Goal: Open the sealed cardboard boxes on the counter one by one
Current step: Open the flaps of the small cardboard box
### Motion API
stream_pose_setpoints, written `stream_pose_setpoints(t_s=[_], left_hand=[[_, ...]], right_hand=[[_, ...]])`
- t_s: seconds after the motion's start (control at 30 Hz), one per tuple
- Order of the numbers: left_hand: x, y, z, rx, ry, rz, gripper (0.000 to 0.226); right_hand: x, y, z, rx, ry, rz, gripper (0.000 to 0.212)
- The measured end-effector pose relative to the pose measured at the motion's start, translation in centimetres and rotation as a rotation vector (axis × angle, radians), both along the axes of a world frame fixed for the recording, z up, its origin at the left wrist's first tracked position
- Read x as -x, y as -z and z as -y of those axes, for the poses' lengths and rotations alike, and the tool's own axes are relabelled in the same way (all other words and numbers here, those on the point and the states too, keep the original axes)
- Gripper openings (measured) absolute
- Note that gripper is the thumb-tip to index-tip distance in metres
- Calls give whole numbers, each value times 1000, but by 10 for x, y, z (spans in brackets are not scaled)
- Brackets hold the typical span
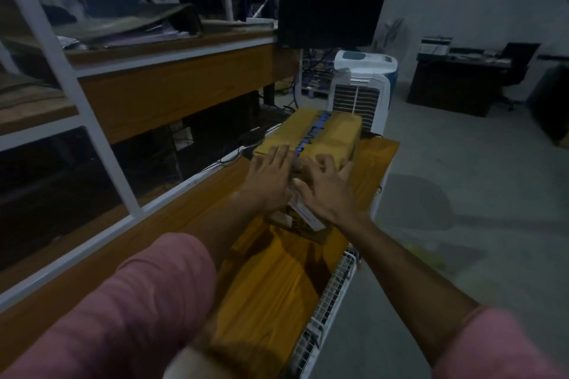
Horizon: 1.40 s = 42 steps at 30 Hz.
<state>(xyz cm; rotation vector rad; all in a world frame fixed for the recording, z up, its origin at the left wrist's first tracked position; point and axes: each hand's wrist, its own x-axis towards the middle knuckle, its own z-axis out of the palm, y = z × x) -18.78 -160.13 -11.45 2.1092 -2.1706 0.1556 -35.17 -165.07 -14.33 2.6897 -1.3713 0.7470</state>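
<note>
A sealed cardboard box lies at the far end of the wooden counter, with a strip of blue printed tape along its top seam. My left hand rests flat on the near left part of its top, fingers spread. My right hand is at the near end of the seam with fingers curled; blur hides whether it grips the tape. A second, darker box with white labels sits right under my wrists. A larger yellow-brown box lies nearer to me.
A white air cooler stands beyond the counter's end, with a dark monitor above it. White-framed wooden shelving runs along the left. A white wire rack lines the counter's right edge. A dark desk and chair stand far right across open floor.
</note>
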Motion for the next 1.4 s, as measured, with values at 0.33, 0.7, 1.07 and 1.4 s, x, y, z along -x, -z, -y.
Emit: stream_pose_setpoints(t_s=[0.33,0.7,1.07,1.4], left_hand=[[-12,44,-118,110,-50,-63,71],[-43,34,-235,320,-67,-277,80],[-55,2,-284,347,-19,-87,73],[-88,0,-375,665,-199,-235,27]], right_hand=[[-18,34,-122,-5,50,-117,58],[-22,19,-244,162,100,253,58],[-47,-16,-268,52,-122,177,63],[-86,11,-361,286,-343,407,34]])
